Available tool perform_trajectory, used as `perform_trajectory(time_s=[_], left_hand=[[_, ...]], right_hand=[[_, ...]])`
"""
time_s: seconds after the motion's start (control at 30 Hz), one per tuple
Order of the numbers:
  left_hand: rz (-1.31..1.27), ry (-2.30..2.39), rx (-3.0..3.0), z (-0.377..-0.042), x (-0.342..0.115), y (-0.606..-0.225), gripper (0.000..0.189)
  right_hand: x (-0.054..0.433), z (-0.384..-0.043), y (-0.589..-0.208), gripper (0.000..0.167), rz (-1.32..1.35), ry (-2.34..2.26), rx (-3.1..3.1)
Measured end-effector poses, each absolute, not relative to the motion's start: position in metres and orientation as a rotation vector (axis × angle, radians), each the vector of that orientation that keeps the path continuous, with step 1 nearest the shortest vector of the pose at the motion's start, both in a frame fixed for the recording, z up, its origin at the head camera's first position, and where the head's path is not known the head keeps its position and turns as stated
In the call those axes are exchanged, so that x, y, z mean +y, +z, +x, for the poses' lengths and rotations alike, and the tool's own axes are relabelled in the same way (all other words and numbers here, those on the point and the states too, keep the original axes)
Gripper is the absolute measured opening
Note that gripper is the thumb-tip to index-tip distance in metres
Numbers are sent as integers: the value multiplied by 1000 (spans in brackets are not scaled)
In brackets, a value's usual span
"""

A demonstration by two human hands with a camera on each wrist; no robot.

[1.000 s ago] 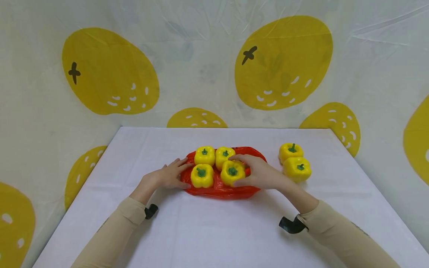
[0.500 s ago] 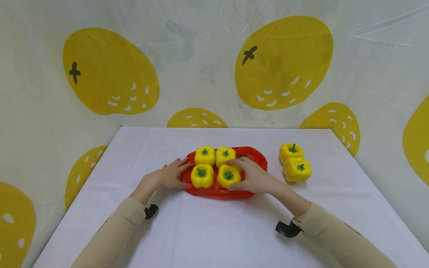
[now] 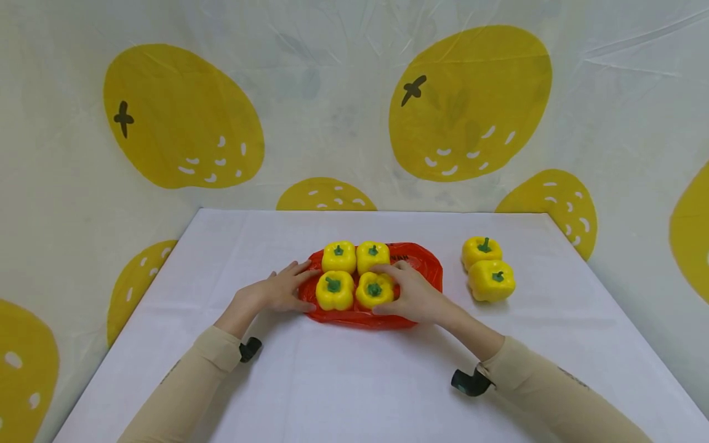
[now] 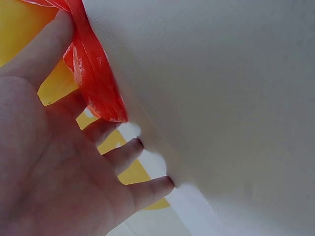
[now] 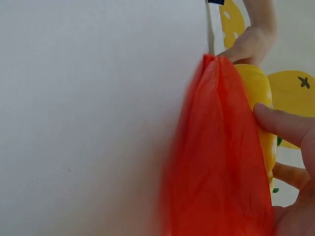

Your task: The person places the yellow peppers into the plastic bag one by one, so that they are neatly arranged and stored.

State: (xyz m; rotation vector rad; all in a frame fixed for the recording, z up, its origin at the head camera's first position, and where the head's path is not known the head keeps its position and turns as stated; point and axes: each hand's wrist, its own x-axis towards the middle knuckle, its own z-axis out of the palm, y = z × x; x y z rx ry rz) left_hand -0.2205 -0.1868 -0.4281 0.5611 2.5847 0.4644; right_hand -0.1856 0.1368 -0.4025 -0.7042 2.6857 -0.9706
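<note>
Four-cornered rows of yellow bell peppers sit on a red plastic bag (image 3: 423, 271), stems up: back left (image 3: 339, 256), back right (image 3: 372, 257), front left (image 3: 335, 290) and front right (image 3: 374, 290). My right hand (image 3: 416, 294) grips the front right bell pepper between thumb and fingers. At the bag's left edge, my left hand (image 3: 282, 289) rests with fingers spread. The left wrist view shows the left thumb (image 4: 47, 46) touching the red plastic, fingertips on the table. Red plastic hides much of the peppers in the right wrist view.
Two more yellow bell peppers, a rear one (image 3: 481, 252) and a front one (image 3: 491, 280), stand together right of the bag. A white cloth covers the table (image 3: 343, 381). Behind hangs a pale curtain (image 3: 327, 92) printed with yellow fruit.
My right hand has moved left with the front right bell pepper, bringing it nearer the front left one. More of the bag's right side shows. The left hand has stayed in place.
</note>
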Motion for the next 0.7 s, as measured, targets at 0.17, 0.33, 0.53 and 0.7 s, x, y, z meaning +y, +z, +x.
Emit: perform_trajectory(time_s=[0.17, 0.33, 0.53, 0.7], left_hand=[[562, 462, 2583, -221, -187, -428, 85], [565, 457, 2585, -221, -187, -428, 85], [563, 465, 2585, -221, -186, -428, 86], [564, 461, 2582, -221, -186, -428, 86]], right_hand=[[134, -185, -404, 74, -701, -976, 2699], [135, -184, -403, 73, -705, -981, 2704], [141, -186, -402, 73, -738, -1012, 2706], [148, -187, -399, 74, -712, -1053, 2695]])
